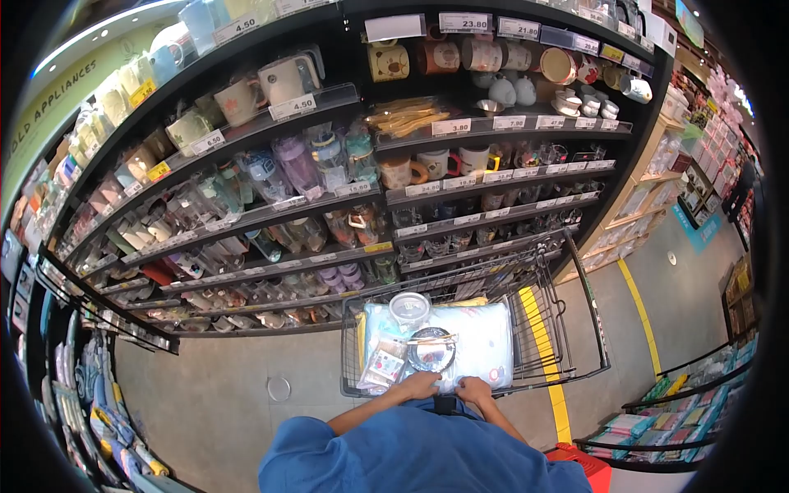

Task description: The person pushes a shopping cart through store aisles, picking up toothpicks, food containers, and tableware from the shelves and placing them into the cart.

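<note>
Well, both hands, the left [422,384] and the right [474,389], were close together at the near edge of the wire cart [584,285], fingers curled, though I couldn't tell whether they gripped it. Inside the cart lay a pale printed package [486,337], with a clear round container [410,307], a dark round item [431,352] and a plastic packet [383,365] around its left part, near the hands. Beyond stood dark shelves [329,195] of cups.

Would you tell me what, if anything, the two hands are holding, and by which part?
The left hand and right hand are at the near end of the shopping cart; whether they grip it cannot be told.
</note>
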`<state>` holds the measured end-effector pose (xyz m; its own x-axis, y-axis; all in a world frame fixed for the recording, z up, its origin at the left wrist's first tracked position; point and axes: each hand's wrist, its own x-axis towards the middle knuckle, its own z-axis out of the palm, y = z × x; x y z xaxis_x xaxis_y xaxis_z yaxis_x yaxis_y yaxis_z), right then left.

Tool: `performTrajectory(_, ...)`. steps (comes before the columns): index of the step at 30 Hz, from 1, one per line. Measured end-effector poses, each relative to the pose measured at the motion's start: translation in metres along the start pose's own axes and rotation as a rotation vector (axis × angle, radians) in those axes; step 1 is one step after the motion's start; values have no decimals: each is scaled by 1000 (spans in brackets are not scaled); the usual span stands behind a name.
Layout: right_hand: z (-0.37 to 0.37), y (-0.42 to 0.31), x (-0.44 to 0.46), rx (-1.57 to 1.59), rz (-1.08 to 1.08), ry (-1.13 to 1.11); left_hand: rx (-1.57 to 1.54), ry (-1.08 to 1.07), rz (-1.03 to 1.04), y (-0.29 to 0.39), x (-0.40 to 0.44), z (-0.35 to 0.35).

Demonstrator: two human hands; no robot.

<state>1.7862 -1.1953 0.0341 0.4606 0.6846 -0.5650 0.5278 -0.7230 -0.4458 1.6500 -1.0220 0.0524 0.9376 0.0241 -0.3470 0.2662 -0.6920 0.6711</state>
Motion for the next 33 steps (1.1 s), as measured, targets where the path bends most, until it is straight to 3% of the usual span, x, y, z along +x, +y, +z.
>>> performTrajectory(13, 0, -2, 3, -83, 29, -55, 2, -34, 85, -4, 8, 6)
performTrajectory(33, 14, 24, 28, 126, 12, -75, -41, -54, 7, -2, 20, -4)
